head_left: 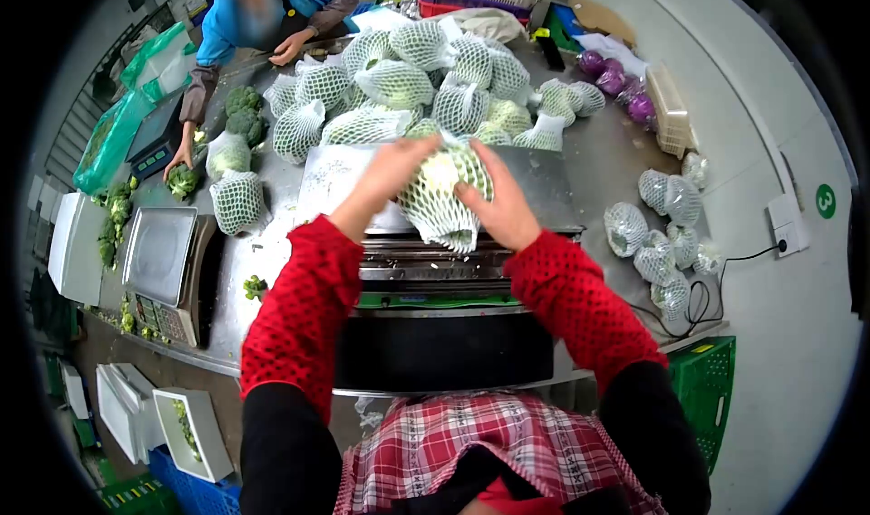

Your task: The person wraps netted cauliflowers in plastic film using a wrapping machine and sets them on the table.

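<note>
Between my two hands is a pale green-and-cream vegetable head in a white foam net (442, 193). It is held above the front of the metal wrapping station, with the loose end of the net pointing towards me. My left hand (396, 173) grips its left side and upper edge. On its right side, my right hand (501, 200) presses with thumb and fingers. Just beyond lies a pile of similar netted heads (394, 85). A flat metal plate (535, 184) extends under and beside my hands.
Opposite on the left, a person in blue (213, 39) touches a small broccoli piece (182, 182). A weighing scale (161, 248) stands at left. Wrapped purple cabbages (612, 82), a beige basket (668, 112) and several plastic-wrapped heads (669, 198) lie at right. A black cable (698, 302) trails there.
</note>
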### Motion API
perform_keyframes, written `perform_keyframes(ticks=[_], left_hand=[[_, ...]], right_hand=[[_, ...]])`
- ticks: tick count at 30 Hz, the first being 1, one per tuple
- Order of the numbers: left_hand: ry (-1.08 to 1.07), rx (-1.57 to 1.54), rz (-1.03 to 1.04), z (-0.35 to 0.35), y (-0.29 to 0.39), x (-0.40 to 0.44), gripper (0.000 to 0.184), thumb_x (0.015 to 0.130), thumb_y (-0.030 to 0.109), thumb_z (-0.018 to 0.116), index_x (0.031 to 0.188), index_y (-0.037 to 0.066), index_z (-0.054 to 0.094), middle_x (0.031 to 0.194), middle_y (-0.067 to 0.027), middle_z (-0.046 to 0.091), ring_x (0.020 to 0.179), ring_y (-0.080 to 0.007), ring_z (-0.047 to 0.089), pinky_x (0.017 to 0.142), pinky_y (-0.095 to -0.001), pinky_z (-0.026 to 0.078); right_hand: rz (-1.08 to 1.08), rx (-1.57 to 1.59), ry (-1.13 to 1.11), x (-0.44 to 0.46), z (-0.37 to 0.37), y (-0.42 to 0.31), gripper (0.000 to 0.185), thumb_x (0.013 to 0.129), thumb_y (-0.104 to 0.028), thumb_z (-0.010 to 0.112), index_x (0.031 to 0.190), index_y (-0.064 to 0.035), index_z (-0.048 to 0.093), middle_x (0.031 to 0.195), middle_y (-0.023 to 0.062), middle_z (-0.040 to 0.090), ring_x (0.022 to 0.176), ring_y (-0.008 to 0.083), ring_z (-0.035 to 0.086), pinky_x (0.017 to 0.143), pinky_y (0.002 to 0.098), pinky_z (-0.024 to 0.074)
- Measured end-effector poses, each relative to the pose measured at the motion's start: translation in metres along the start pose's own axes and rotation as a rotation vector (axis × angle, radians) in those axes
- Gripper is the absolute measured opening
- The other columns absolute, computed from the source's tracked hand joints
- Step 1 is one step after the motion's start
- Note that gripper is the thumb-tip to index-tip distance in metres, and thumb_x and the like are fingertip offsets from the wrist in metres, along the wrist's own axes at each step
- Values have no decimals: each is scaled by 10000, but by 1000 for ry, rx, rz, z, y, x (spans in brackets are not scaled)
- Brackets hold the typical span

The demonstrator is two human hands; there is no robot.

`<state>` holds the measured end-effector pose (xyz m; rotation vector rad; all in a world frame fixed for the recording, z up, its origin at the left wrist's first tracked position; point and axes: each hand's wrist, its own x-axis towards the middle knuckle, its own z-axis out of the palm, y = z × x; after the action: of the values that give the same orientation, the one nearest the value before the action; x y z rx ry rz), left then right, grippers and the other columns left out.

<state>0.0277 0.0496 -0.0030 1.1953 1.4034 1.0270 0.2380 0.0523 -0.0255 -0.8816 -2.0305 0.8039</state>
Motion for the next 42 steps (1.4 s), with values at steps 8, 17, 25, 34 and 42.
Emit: perform_keyframes(ticks=[8, 17, 25, 34, 42], left_hand=[[370, 42, 131, 8, -35, -44, 651, 874, 563, 578, 1013, -68, 660, 923, -191, 699, 817, -258, 672, 694, -355, 518], [122, 1062, -86, -12, -62, -116, 386, 801, 422, 633, 673, 67, 715, 621, -175, 636, 632, -348, 649, 615, -415, 513], [206, 786, -9, -15, -68, -131, 282, 835, 240, 641, 721, -18, 651, 626, -212, 597, 615, -395, 607, 592, -446, 473], [-106, -627, 26, -43, 22, -183, 336, 966, 223, 474, 678, 50, 481, 527, -163, 538, 388, -261, 528, 432, -308, 502], [105, -8, 184, -16, -46, 28, 157, 984, 110, 501, 968, -11, 600, 1096, -117, 660, 996, -149, 612, 928, -301, 466]], right_hand=[[356, 85, 77, -50, -79, 13, 462, 944, -317, 551, 1279, 0, 518, 1189, 223, 586, 1030, 277, 611, 887, 338, 462], [533, -796, -238, -108, -103, 29, 462, 782, -476, 664, 652, -33, 691, 660, 180, 642, 654, 370, 640, 593, 463, 492], [607, -762, -238, -118, -113, 28, 368, 804, -376, 667, 646, -44, 687, 688, 181, 649, 670, 365, 636, 598, 452, 492], [923, 840, -261, -91, -151, -73, 283, 955, -252, 466, 774, -36, 485, 640, 166, 585, 472, 212, 546, 416, 280, 412], [417, 763, 160, 29, -44, 71, 275, 991, -121, 442, 1077, 77, 613, 1095, 128, 653, 968, 167, 633, 880, 294, 511]])
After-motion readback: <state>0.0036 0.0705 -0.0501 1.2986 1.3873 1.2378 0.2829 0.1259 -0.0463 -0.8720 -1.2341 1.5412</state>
